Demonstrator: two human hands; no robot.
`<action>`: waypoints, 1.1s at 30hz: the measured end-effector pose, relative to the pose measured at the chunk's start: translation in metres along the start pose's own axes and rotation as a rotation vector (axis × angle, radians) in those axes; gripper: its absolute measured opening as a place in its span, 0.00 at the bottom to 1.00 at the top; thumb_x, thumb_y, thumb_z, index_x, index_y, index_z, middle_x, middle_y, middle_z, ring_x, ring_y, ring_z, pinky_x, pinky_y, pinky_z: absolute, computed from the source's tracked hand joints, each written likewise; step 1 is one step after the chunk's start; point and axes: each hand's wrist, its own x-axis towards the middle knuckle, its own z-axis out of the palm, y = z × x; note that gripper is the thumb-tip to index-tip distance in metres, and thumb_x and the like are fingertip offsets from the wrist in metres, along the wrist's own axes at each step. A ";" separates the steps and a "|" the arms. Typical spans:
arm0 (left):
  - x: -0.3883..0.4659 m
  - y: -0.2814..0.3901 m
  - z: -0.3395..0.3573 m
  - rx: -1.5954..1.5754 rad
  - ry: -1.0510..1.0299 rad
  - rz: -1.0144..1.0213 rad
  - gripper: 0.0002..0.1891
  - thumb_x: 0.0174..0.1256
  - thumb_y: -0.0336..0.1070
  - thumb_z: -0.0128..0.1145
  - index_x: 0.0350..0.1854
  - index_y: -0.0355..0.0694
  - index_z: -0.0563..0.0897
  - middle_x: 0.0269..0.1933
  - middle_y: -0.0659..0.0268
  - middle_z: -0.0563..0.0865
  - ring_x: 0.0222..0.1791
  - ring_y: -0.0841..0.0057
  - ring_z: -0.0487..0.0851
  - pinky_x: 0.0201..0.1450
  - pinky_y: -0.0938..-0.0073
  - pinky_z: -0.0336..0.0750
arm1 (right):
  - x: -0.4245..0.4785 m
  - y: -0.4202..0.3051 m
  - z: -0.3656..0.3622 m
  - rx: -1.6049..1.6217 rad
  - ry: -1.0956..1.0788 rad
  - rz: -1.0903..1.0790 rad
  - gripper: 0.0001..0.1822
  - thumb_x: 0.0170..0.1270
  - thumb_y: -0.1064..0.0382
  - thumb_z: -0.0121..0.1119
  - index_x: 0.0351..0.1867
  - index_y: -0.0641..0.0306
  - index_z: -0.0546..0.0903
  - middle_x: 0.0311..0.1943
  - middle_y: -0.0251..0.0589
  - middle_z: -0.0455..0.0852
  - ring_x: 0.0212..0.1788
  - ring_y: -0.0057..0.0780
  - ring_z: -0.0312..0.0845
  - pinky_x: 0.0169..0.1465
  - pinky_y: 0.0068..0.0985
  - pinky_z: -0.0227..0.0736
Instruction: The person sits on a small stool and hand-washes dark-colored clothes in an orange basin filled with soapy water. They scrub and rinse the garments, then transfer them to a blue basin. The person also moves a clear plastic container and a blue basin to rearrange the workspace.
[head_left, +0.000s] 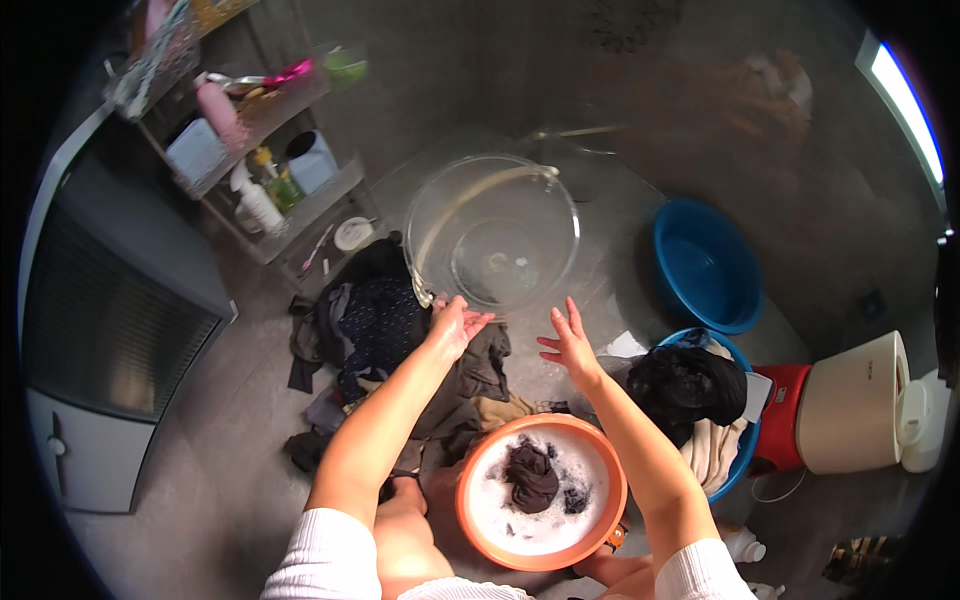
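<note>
My left hand (452, 328) is at the near rim of a large clear plastic bucket (495, 232) with a pale handle; whether its fingers grip the rim cannot be made out. To the right, my right hand (568, 339) reaches towards the bucket with fingers spread, holding nothing. Nearer to me stands an orange basin (466, 517) of white suds, where a dark wet garment (532, 480) lies bunched. A heap of dark clothes (382, 322) lies on the floor at the left. At the right, a blue basin (739, 480) holds black and cream garments (686, 382).
An empty blue basin (709, 266) is behind the full one. A red and cream appliance (847, 409) stands at the far right. Shelves (277, 217) with bottles rise at upper left, near a grey cabinet (120, 300). A white bottle (742, 545) lies by my right leg.
</note>
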 end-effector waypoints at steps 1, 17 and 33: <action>-0.020 0.009 -0.013 0.000 -0.003 0.006 0.32 0.68 0.30 0.45 0.71 0.46 0.48 0.40 0.47 0.80 0.38 0.52 0.86 0.39 0.65 0.85 | -0.004 -0.005 0.015 -0.004 -0.020 -0.036 0.48 0.67 0.39 0.55 0.77 0.43 0.38 0.72 0.47 0.57 0.57 0.40 0.76 0.55 0.38 0.75; -0.346 -0.013 -0.336 -0.444 0.507 0.219 0.23 0.66 0.28 0.45 0.64 0.39 0.58 0.45 0.43 0.81 0.43 0.50 0.85 0.50 0.58 0.84 | -0.143 0.025 0.283 -0.648 -0.719 0.016 0.32 0.66 0.40 0.59 0.66 0.55 0.73 0.50 0.37 0.84 0.47 0.27 0.81 0.44 0.26 0.76; -0.437 -0.127 -0.529 -1.116 0.737 0.572 0.14 0.69 0.35 0.48 0.48 0.27 0.74 0.44 0.51 0.83 0.41 0.58 0.86 0.45 0.69 0.88 | -0.214 0.099 0.449 -1.437 -1.029 -0.477 0.29 0.58 0.47 0.63 0.58 0.61 0.79 0.44 0.53 0.86 0.47 0.43 0.83 0.52 0.33 0.76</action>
